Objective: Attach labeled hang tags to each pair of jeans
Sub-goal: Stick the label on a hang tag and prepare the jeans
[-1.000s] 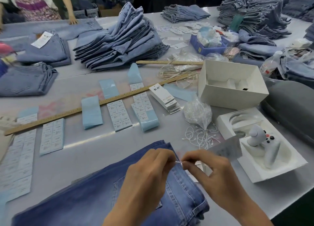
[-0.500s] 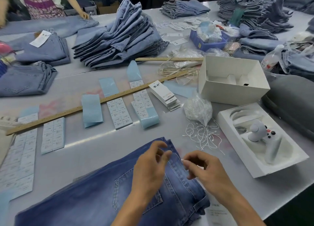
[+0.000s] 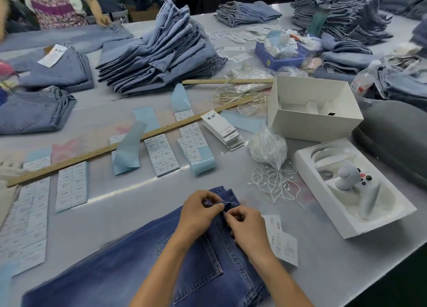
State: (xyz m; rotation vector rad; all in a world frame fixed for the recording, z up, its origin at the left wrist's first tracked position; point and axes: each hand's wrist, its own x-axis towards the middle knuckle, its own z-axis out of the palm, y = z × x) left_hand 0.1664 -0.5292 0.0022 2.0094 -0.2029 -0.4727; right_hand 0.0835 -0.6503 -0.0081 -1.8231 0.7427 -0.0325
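Observation:
A dark blue pair of jeans (image 3: 129,267) lies folded on the grey table in front of me, waistband away from me. My left hand (image 3: 198,211) pinches a belt loop at the waistband. Touching it fingertip to fingertip, my right hand (image 3: 247,228) pinches something small at the same loop; the string itself is too thin to make out. White hang tags (image 3: 283,242) lie on the table just right of my right hand, partly hidden beneath it. A stack of blank hang tags (image 3: 223,127) sits further back, with a bag of white strings (image 3: 268,147) and loose strings (image 3: 275,182) beside it.
Sticker sheets (image 3: 161,154) and blue backing strips lie along a long wooden ruler (image 3: 92,152). An open white box (image 3: 312,108) and a tray with a controller (image 3: 353,186) stand at the right. Piles of light jeans (image 3: 159,55) fill the back. Another person (image 3: 55,4) works at the far left.
My hands moved from above the jeans down onto the waistband and closed together at the belt loop. The tag that my right hand held up a second ago now lies on the table.

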